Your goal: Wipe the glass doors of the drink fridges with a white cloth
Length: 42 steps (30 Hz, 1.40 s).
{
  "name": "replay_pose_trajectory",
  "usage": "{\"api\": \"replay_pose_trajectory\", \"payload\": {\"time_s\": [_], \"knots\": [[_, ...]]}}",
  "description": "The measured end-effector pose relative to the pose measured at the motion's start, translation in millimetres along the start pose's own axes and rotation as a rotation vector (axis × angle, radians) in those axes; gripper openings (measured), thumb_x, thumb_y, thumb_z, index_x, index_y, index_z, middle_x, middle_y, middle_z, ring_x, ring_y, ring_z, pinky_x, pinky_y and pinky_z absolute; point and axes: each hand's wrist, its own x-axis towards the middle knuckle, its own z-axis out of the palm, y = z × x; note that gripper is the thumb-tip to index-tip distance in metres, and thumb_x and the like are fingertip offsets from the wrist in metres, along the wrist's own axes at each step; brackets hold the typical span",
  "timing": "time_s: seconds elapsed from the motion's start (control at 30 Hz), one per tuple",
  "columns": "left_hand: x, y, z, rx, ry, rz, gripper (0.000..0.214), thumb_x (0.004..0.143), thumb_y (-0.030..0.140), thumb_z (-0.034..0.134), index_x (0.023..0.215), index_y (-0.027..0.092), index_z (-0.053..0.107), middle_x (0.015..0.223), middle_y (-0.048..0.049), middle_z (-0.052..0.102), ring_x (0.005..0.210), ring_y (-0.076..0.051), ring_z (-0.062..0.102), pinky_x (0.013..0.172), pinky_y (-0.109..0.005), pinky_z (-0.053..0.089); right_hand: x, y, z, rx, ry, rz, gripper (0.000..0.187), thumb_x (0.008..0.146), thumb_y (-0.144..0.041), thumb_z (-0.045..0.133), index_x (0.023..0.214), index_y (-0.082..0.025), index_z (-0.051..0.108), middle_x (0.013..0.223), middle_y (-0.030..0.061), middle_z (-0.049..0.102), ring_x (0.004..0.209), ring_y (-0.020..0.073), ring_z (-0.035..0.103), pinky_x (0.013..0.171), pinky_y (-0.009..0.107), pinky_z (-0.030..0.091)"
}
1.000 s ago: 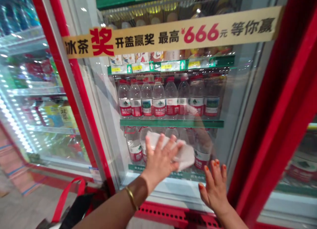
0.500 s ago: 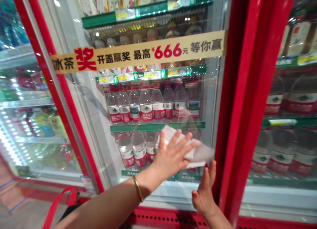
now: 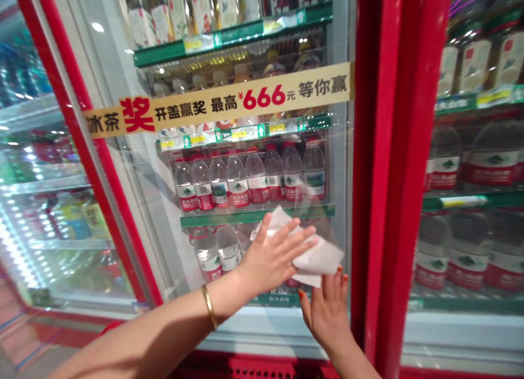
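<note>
My left hand (image 3: 272, 259), with a gold bangle on the wrist, lies flat with fingers spread over a white paper tissue (image 3: 321, 256). It presses the tissue against the glass door (image 3: 254, 327) of a red-framed drinks fridge. Low at the right, my right hand (image 3: 327, 308) has its fingers stretched upward near the glass. Its fingertips are at the tissue's lower edge; whether they touch it I cannot tell. Behind the glass, water bottles (image 3: 238, 190) with red and white labels stand in a row, and the hands and tissue partly hide the lower bottles (image 3: 208, 259).
A beige printed strip (image 3: 221, 103) runs across the door above the hands. Higher up, drink bottles (image 3: 202, 10) fill a shelf. The red door frame (image 3: 393, 177) rises at the right, beside another stocked fridge. A lit fridge (image 3: 53, 204) stands at the left.
My right hand has moved up and left, turning to reach the tissue's lower edge. My left hand, still spread on the tissue, has shifted slightly left; the view has moved a little.
</note>
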Motion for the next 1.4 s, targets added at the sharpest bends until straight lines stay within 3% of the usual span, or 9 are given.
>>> {"api": "replay_pose_trajectory", "payload": {"time_s": [0.17,0.3,0.37,0.5,0.63,0.8,1.03,1.23,1.4], "knots": [[-93.6,-43.4,-5.6,0.046,0.011,-0.06,0.078,0.095,0.051,0.068,0.168,0.045,0.04,0.182,0.0089,0.03,0.175,-0.026,-0.005,0.139,-0.064,-0.012,3.0,0.9,-3.6,0.019,-0.022,-0.025,0.1,0.095,-0.034,0.069,0.177,-0.014,0.015,0.185,0.021,0.003,0.171,0.0451,0.003,0.135,0.074,0.025],[-67.0,-84.6,-15.9,0.077,0.114,-0.63,0.108,0.094,0.058,0.074,0.178,0.033,0.009,0.187,-0.0125,-0.003,0.171,-0.043,-0.016,0.129,-0.085,-0.009,3.6,-4.7,-2.8,0.032,-0.009,0.032,0.094,0.099,-0.041,0.065,0.178,-0.025,0.017,0.186,0.0136,0.008,0.171,0.0458,0.006,0.133,0.079,0.023],[-53.4,-62.9,-7.9,0.083,0.128,-0.656,0.108,0.096,0.063,0.071,0.178,0.029,0.008,0.186,-0.0109,-0.006,0.171,-0.042,-0.018,0.131,-0.083,-0.009,2.3,-7.6,0.9,0.019,-0.012,0.077,0.092,0.1,-0.042,0.065,0.178,-0.026,0.018,0.186,0.0133,0.01,0.171,0.0466,0.008,0.132,0.08,0.022],[-99.6,8.1,19.0,0.045,0.016,-0.104,0.09,0.094,0.076,0.064,0.172,0.047,0.029,0.184,0.0149,0.011,0.175,-0.027,-0.01,0.138,-0.068,-0.017,1.9,-8.7,7.1,-0.02,0.023,0.075,0.089,0.101,-0.042,0.063,0.177,-0.025,0.019,0.185,0.0137,0.014,0.171,0.0458,0.009,0.132,0.082,0.018],[-186.1,-12.2,18.2,0.023,0.08,-0.381,0.088,0.102,0.064,0.056,0.176,0.045,0.012,0.184,0.0147,0.001,0.174,-0.02,-0.008,0.142,-0.053,-0.015,3.7,-3.1,5.3,-0.069,0.014,0.002,0.094,0.1,-0.051,0.067,0.177,-0.023,0.02,0.185,0.0178,0.011,0.171,0.0473,0.007,0.13,0.084,0.018],[-206.0,-37.8,20.3,0.049,0.074,-0.825,0.108,0.1,0.055,0.062,0.177,0.019,-0.006,0.184,-0.0137,-0.015,0.17,-0.047,-0.013,0.136,-0.079,-0.002,2.3,0.5,-1.7,-0.065,-0.028,-0.052,0.096,0.094,-0.061,0.075,0.174,-0.042,0.026,0.186,0.0157,0.004,0.169,0.0528,0.003,0.122,0.092,0.02],[-242.9,41.8,50.6,0.094,-0.006,-0.354,0.087,0.068,0.094,0.073,0.148,0.064,0.058,0.178,0.0215,0.032,0.174,-0.032,-0.013,0.143,-0.058,-0.009,-0.9,1.7,1.5,-0.017,0.018,0.006,0.08,0.098,-0.055,0.068,0.171,-0.044,0.036,0.186,0.0103,0.01,0.167,0.0564,0.011,0.12,0.094,0.021],[-243.3,-17.5,41.4,0.169,0.032,-0.824,0.119,0.081,0.066,0.083,0.171,0.005,0.034,0.182,-0.0307,0.002,0.169,-0.058,-0.004,0.131,-0.087,0.007,3.8,3.7,-0.1,-0.057,0.023,-0.066,0.086,0.093,-0.051,0.074,0.171,-0.043,0.038,0.186,0.0106,0.008,0.167,0.0562,0.011,0.121,0.092,0.022],[-253.5,48.7,51.4,0.067,-0.013,-0.427,0.087,0.077,0.088,0.073,0.152,0.045,0.064,0.183,0.0065,0.029,0.174,-0.04,-0.005,0.139,-0.073,-0.009,3.8,-5.1,-9.8,0.031,-0.014,0.051,0.078,0.101,-0.046,0.064,0.172,-0.046,0.032,0.187,0.0079,0.003,0.168,0.0563,0.004,0.117,0.098,0.013]]}}
